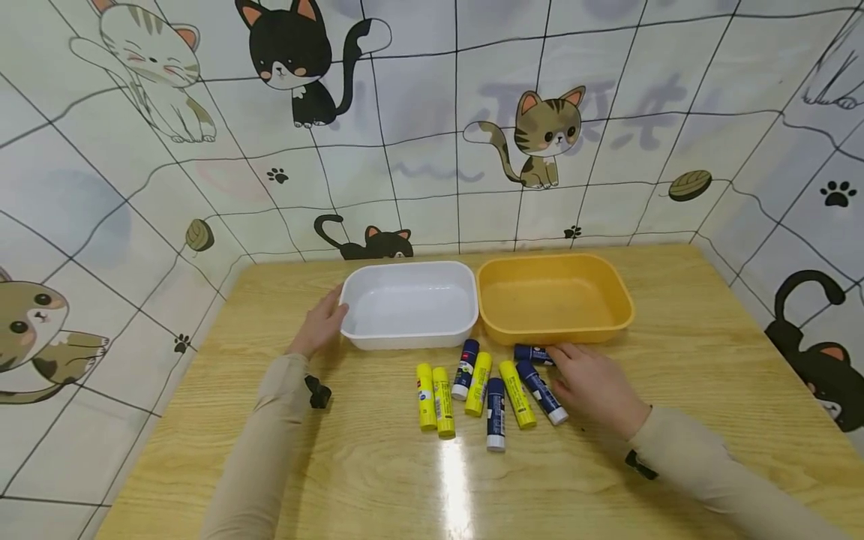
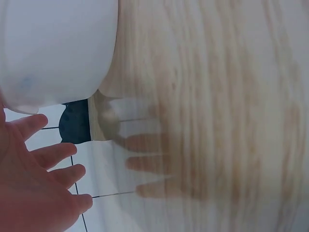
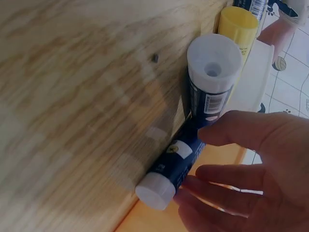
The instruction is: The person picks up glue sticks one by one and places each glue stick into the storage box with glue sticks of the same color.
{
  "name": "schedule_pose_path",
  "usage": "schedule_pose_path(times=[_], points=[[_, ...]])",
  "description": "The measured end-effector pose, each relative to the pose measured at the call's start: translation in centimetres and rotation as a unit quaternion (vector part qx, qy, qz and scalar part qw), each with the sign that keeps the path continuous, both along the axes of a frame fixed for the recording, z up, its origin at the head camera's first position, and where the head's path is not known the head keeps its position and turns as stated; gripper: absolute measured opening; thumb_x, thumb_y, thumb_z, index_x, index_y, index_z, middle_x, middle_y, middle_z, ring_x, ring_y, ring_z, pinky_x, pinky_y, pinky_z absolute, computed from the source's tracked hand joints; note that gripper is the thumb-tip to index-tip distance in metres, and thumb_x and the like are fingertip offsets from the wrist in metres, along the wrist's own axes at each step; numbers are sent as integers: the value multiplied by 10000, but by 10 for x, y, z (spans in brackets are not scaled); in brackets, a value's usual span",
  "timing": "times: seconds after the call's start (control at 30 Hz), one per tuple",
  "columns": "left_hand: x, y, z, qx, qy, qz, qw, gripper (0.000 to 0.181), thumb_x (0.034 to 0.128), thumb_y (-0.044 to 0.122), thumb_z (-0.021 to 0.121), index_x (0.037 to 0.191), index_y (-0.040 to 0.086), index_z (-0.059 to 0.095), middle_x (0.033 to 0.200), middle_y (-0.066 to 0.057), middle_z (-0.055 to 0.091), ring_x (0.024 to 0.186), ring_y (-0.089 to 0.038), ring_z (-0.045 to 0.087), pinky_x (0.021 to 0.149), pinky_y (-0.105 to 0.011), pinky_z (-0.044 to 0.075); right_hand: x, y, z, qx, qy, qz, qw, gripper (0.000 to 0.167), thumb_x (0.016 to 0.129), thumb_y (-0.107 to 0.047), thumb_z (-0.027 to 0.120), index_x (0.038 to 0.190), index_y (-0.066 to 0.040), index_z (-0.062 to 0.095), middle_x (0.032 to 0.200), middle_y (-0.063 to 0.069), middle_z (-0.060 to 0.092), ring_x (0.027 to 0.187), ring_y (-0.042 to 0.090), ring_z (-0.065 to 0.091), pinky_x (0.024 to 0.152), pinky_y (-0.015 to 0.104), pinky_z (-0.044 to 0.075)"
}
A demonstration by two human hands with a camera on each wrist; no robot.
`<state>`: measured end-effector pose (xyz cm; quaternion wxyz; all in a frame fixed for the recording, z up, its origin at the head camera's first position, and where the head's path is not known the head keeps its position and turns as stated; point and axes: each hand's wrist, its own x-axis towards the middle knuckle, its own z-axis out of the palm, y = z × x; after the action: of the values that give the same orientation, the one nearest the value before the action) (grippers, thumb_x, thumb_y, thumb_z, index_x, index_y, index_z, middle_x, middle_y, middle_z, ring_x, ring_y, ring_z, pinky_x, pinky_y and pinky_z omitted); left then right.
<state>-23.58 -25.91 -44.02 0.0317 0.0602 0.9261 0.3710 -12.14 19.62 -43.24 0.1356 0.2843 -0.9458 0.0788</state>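
My left hand point(image 1: 322, 324) rests at the left end of a white plastic basin point(image 1: 408, 341), its fingers extended and spread in the left wrist view. At the front of a yellow-orange basin point(image 1: 560, 335), my right hand point(image 1: 597, 386) has its thumb and fingers about a dark blue glue stick point(image 3: 176, 157) with a white end. That stick lies on the table, partly covered by the hand in the head view. Another blue glue stick point(image 1: 542, 392) lies just beside the hand. Further left are yellow glue sticks point(image 1: 516, 394) and more blue glue sticks point(image 1: 496, 412).
Both basins stand side by side at the back of the wooden table point(image 1: 364, 480). Behind and at the sides hangs a white gridded sheet with cartoon cats point(image 1: 293, 60). A small dark speck point(image 3: 155, 58) lies on the wood near the right hand.
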Motion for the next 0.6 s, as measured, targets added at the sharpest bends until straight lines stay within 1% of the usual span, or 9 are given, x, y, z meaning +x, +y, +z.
schedule_pose_path(times=[0.13,0.3,0.37,0.43,0.5,0.6], points=[[-1,1,-2,55,14,7,10000,547,1036,240,336,1528,29,223,1541,-234,236,1407,-457,149,1107,-646,46,-3,-3,-3,73,99,-84,9999,371,784,-110,750,1100,52,641,976,143,617,844,290,593,714,439,534],[-2,3,-4,132,13,51,9999,546,1033,241,341,1532,50,229,1539,-217,260,1403,-457,168,1118,-616,117,-5,-6,-6,220,389,-104,9989,305,758,-127,789,994,17,659,873,117,624,754,269,551,605,408,516],[-2,3,-5,163,-13,75,9998,547,1032,244,347,1532,54,234,1537,-215,269,1400,-446,192,1118,-601,156,-6,-7,-7,260,531,-115,9982,269,750,-131,797,938,1,656,827,104,620,722,264,539,572,401,505],[-2,3,-5,179,-50,91,9998,549,1031,244,349,1531,49,234,1536,-218,270,1399,-439,203,1118,-592,172,-8,-8,-10,287,606,-157,9976,236,749,-127,792,899,-9,651,795,95,616,702,263,538,549,396,497],[-2,2,-5,189,-83,110,9997,551,1031,245,348,1531,44,231,1535,-221,268,1397,-429,213,1115,-585,190,-10,-9,-11,297,554,-252,9977,202,752,-116,777,867,-18,643,775,88,609,691,261,538,532,393,490],[-2,2,-5,201,-111,139,9996,552,1031,247,344,1532,47,231,1539,-211,268,1404,-418,203,1120,-580,180,-12,-11,-11,358,349,-429,9978,164,764,-109,754,853,-24,646,765,82,611,688,260,543,520,390,488]])
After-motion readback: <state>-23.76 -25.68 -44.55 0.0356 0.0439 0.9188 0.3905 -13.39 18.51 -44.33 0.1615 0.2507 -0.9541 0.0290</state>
